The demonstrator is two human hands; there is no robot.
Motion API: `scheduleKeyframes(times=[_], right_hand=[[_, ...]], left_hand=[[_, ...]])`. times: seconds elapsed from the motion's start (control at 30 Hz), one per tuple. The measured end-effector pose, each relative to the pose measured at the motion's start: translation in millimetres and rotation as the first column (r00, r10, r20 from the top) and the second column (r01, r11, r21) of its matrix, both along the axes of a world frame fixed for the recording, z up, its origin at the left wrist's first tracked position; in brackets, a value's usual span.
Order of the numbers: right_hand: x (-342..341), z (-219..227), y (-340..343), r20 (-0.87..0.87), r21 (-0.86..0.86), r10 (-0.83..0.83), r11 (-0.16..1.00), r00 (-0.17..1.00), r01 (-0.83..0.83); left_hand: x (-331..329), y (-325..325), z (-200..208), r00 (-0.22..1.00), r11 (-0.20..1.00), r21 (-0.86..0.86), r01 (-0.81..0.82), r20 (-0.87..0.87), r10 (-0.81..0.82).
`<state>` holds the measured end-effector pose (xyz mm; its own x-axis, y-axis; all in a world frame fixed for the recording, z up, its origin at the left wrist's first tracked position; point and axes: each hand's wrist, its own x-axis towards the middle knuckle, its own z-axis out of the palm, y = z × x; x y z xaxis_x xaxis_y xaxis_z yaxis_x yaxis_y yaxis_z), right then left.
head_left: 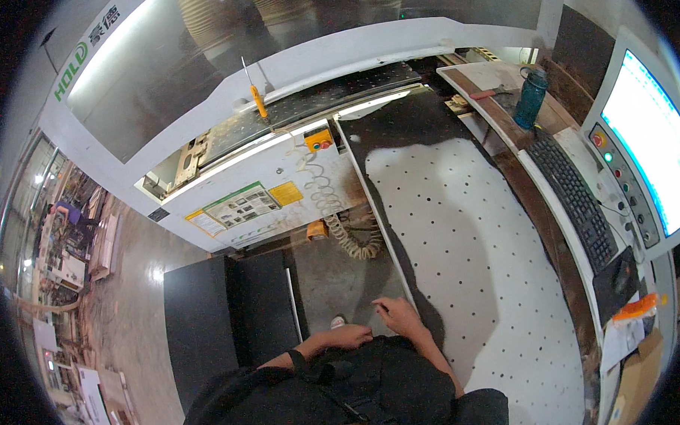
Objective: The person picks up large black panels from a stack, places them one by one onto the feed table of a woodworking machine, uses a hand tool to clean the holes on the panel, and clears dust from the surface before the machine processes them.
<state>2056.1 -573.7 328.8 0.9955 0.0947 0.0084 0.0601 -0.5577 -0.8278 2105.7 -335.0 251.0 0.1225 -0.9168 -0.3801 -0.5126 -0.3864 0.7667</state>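
Note:
My left hand (350, 336) is in front of my body with its fingers curled in, and nothing shows in it. Close by on its right, my right hand (400, 317) has loosely bent fingers, apart from one another, and holds nothing that I can see. That hand is nearest the left edge of a long white table (445, 209) dotted with dark holes. A dark layer covers the table's far end and parts of its sides. To the left of my hands lie large black panels (197, 315).
A large white machine (264, 181) spans the far side, with a coiled hose (345, 238) below. An orange-handled tool (258, 101) stands on it. Along the right are a teal bottle (531, 97), a keyboard (572, 197), a mouse (621, 279) and a lit screen (644, 127).

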Motion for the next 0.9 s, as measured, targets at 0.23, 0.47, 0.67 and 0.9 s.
scheduleKeyframes(times=[0.23, 0.47, 0.67, 0.9], right_hand=[[-2, -2, -2, 0.081, -0.007, -0.011, 1.0, 0.997, 0.012], [3, -4, 1, 0.152, -0.005, 0.003, 1.0, 0.988, -0.002], [0, 7, 1, 0.125, -0.026, 0.002, 1.0, 0.992, 0.002], [0, 1, 0, 0.158, -0.049, 0.005, 0.999, 0.987, 0.003]], left_hand=[[3, -12, 74, 0.994, 0.998, 0.06, 0.001, -0.108, 0.005], [3, -17, 53, 1.0, 0.992, 0.13, 0.005, 0.022, -0.008], [-2, -28, 54, 0.993, 0.972, 0.234, -0.035, 0.116, 0.008], [-1, -31, 49, 0.993, 0.971, 0.235, -0.032, 0.116, 0.005]])
